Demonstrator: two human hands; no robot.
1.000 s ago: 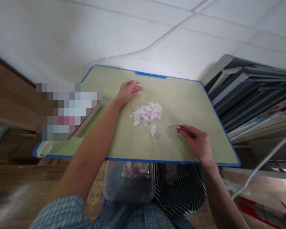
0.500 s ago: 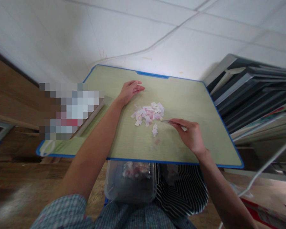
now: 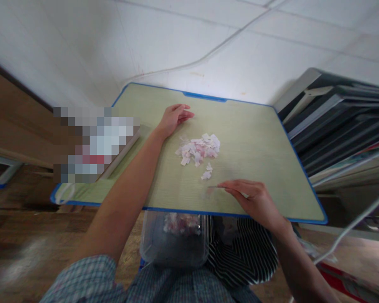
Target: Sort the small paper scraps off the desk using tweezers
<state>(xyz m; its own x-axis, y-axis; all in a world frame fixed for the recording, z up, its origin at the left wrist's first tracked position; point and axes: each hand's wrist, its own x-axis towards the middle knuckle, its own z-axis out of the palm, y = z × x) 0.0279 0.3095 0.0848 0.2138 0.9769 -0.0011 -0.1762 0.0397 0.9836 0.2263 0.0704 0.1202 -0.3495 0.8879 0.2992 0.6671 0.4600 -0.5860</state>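
My left hand [image 3: 176, 118] rests on the green board [image 3: 259, 139] beyond the paper heap, its fingers loosely bent and apart. A small pale spot shows between them; I cannot tell what it is. In my right hand [image 3: 251, 198], fingers and thumb pinch thin metal tweezers [image 3: 216, 187], whose tip points left just above the board. The heap of small white and pinkish paper scraps [image 3: 198, 149] lies near the board's middle. Between heap and tweezers are a few loose white scraps [image 3: 206, 171]. Faint pinkish bits [image 3: 209, 191] sit by the tweezer tip, blurred.
Below the board's near edge, a clear plastic tub [image 3: 173, 248] holds pale and reddish small things, beside black-and-white striped cloth [image 3: 243, 256]. A blurred-out object [image 3: 104, 143] lies on the left. Dark flat panels [image 3: 341, 122] lean at right, with a white cable [image 3: 356, 223] nearby.
My right hand has moved the tweezers nearer to me, from the heap's edge down to the pinkish bits. The loose white scraps have shifted slightly. My left hand stays in place.
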